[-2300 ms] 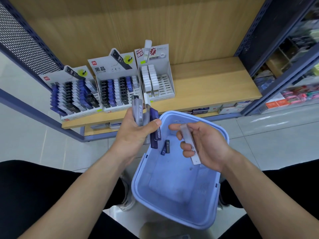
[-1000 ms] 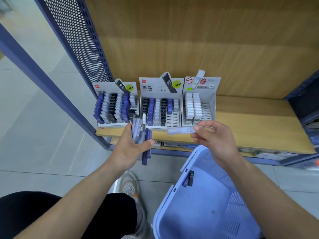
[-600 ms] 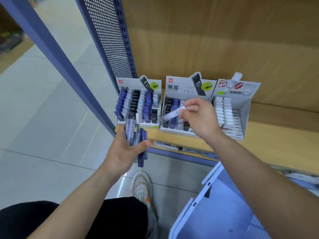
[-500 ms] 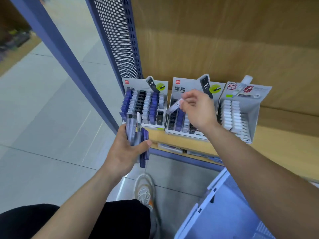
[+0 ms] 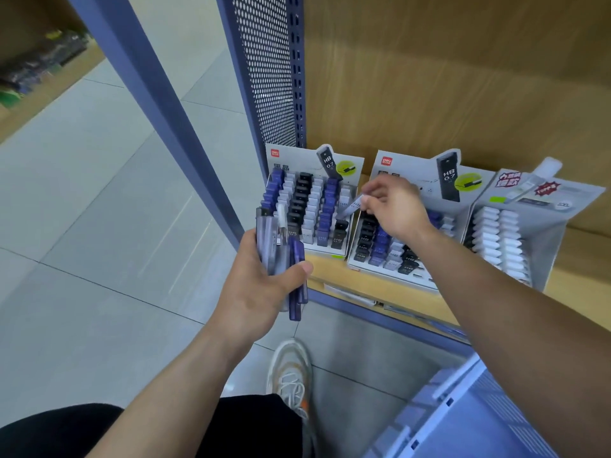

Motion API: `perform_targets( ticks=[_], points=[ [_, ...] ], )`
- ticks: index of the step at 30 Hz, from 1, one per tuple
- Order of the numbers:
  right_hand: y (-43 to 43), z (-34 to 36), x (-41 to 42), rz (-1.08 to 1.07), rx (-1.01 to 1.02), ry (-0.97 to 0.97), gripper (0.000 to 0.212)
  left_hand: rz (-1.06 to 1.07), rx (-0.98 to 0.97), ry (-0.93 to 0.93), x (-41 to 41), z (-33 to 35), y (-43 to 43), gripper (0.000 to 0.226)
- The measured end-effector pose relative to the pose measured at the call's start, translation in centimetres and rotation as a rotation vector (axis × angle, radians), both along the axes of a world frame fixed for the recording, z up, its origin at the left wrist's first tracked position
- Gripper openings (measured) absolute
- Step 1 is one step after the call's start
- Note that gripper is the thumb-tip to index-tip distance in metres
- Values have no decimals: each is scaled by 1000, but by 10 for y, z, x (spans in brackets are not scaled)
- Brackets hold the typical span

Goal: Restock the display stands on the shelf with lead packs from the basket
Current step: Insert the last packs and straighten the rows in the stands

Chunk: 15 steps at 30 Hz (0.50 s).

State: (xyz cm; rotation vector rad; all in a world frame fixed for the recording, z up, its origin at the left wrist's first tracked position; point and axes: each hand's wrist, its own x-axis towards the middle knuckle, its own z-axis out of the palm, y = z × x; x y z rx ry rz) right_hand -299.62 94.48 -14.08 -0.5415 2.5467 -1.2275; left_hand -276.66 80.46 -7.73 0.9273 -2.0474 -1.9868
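1. The wooden shelf (image 5: 575, 256) runs across the upper right, with a blue perforated panel (image 5: 271, 77) closing its left end.
2. The pale blue basket (image 5: 429, 408) sits low at the right under the right forearm. Only one corner is in view, so its contents cannot be seen.
3. Three display stands sit side by side on the shelf.
   - The left stand (image 5: 297, 160) is nearly full of blue, black and white packs.
   - The middle stand (image 5: 416, 170) holds black and blue packs, partly hidden by the right hand.
   - The right stand (image 5: 575, 193) holds white packs only, and some of its front slots look bare.
4. The left hand (image 5: 261, 282) hovers in front of the left stand. Its fingers and thumb are wrapped around a bundle of lead packs.
5. The right hand (image 5: 393, 206) reaches over the middle stand, thumb and fingertips pinched together on one pack.
6. A white and orange shoe (image 5: 291, 368) rests on the tiled floor between the two forearms.
7. The bundle of lead packs (image 5: 277, 239) stands upright in the left hand's grip. It is a mix of clear, white and dark blue packs.
8. The single white lead pack (image 5: 351, 208) is tilted. Its free end points down and left at the rightmost column of the left stand (whether it touches the stand is unclear).
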Motion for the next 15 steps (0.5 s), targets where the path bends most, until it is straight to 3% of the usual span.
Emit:
perform_targets(
  ticks=[8,15],
  points=[
    [-3,1,-3,105,144,187,15,1,25,6,-2,-2,0,41],
    [-17,9,-17,203,180,232,13,1,34,14,-4,-5,0,38]
  ],
)
